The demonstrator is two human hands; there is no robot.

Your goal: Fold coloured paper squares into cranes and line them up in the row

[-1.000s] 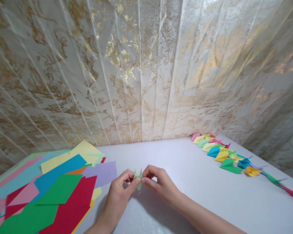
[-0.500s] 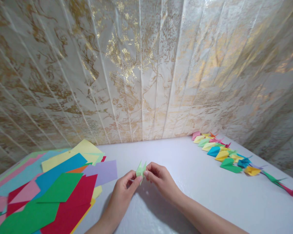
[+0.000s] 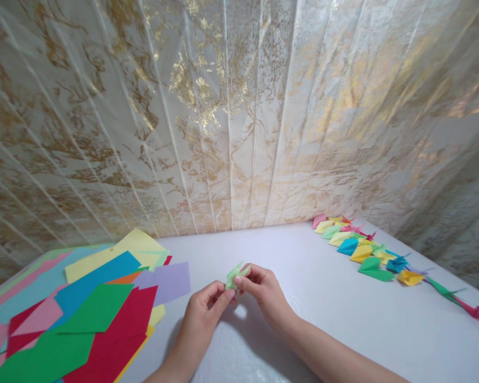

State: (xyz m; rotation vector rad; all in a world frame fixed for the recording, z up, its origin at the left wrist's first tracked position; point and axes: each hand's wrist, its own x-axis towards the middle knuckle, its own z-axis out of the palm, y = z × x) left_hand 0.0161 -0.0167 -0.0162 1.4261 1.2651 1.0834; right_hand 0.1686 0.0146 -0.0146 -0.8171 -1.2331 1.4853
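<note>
A small light green folded paper (image 3: 232,276) is pinched between both hands, a little above the white table (image 3: 223,346). My left hand (image 3: 207,306) is closed, with thumb and fingertips gripping its lower left side. My right hand (image 3: 261,290) holds its right edge between thumb and forefinger. Its pointed tip sticks up between the hands. The fingertips cover the lower part, so its full shape cannot be made out.
Loose sheets of coloured paper, among them a green sheet (image 3: 99,308) and a lilac one (image 3: 173,282), overlap on the left. Folded paper cranes, including a green one (image 3: 375,269), lie in rows at the right. A gold-patterned curtain (image 3: 207,117) hangs behind.
The light green paper has turned and now leans to the right, where before two upright points showed. My right fingers have shifted slightly up along it.
</note>
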